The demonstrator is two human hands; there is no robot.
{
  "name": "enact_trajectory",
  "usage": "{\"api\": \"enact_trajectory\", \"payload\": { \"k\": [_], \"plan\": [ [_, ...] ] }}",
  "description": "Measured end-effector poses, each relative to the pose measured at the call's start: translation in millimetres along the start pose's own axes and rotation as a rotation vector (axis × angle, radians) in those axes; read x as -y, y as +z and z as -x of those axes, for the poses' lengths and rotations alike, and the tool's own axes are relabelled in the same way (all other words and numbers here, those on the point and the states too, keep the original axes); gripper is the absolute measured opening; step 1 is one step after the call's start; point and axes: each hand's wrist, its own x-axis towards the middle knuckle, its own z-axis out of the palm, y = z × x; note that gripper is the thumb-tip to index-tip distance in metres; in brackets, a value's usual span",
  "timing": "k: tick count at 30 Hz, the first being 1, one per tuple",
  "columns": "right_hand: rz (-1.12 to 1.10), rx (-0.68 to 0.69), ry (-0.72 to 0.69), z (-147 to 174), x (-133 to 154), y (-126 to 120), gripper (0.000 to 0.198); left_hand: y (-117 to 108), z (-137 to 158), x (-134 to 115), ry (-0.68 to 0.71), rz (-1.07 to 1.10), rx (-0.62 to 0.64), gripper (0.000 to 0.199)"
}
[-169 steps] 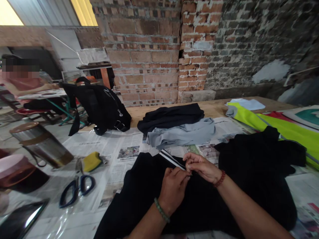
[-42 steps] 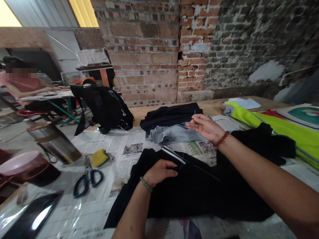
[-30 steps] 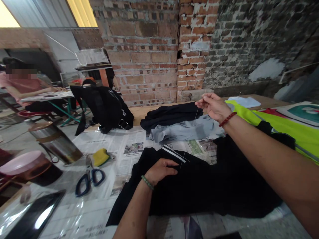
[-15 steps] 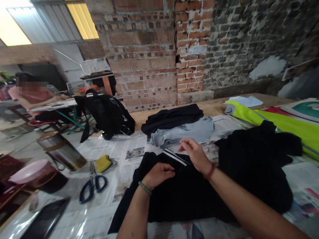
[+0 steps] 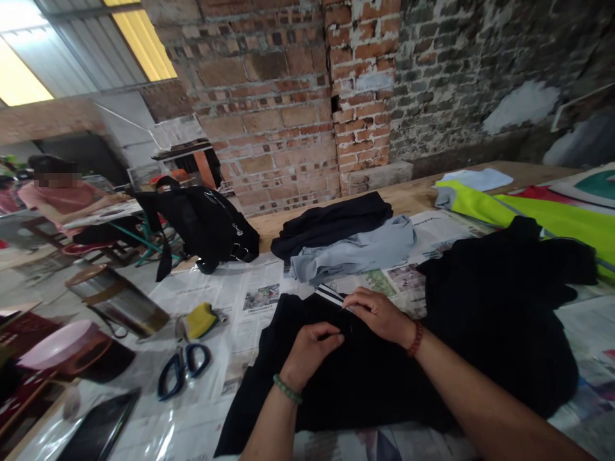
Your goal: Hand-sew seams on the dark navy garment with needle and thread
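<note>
A black garment point(image 5: 369, 390) lies spread in front of me, with a black-and-white striped band point(image 5: 328, 294) near its far edge. My left hand point(image 5: 310, 353), wearing a green bead bracelet, rests on the garment with thumb and forefinger pinched at the cloth just below the band. At the right end of the band is my right hand point(image 5: 382, 315), with a reddish bracelet; its fingertips are pressed together, and whatever small thing they hold is too fine to make out. Blue-handled scissors point(image 5: 184, 369) lie to the left of the garment.
Newspaper under clear plastic covers the table. Leftward are a yellow sponge point(image 5: 200, 320), a steel flask point(image 5: 118, 299), a pink-rimmed container point(image 5: 62, 346) and a phone point(image 5: 98, 428). Behind sit a black backpack point(image 5: 206, 224) and folded grey cloth point(image 5: 353, 251). More black cloth point(image 5: 500, 307) lies right. A person sits far left.
My right hand has come down from above the cloth to the end of the striped band. My left hand stays on the garment, and the view has shifted slightly.
</note>
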Motion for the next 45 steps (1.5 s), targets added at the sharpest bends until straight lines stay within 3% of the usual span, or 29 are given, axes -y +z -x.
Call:
{"api": "enact_trajectory", "payload": {
  "k": [4,10,19,27,32,38,45],
  "plan": [
    [0.146,0.05,-0.094,3.9,1.8,-6.3,0.013,-1.1,-0.1,0.6,-0.04,0.091,0.017,0.021],
    [0.295,0.183,-0.109,11.1,12.1,-12.1,0.011,0.8,0.7,2.2,-0.031,0.176,-0.054,0.019],
    [0.436,0.205,-0.186,15.1,13.9,-5.6,0.013,3.4,-0.8,2.5,-0.05,0.162,-0.097,0.014],
    [0.697,0.281,-0.077,15.9,23.0,-0.2,0.015,4.8,0.4,-0.3,0.0,0.068,-0.167,0.015],
    [0.697,0.322,-0.002,15.2,24.2,0.4,0.017,5.9,-0.7,0.3,0.097,-0.043,-0.211,0.014],
    [0.637,0.294,0.041,17.0,22.2,8.6,0.015,8.2,-1.2,2.3,0.203,-0.154,-0.268,0.013],
    [0.666,0.138,0.064,20.7,20.7,27.8,0.017,12.8,0.0,0.2,0.258,-0.186,-0.309,0.012]
  ]
}}
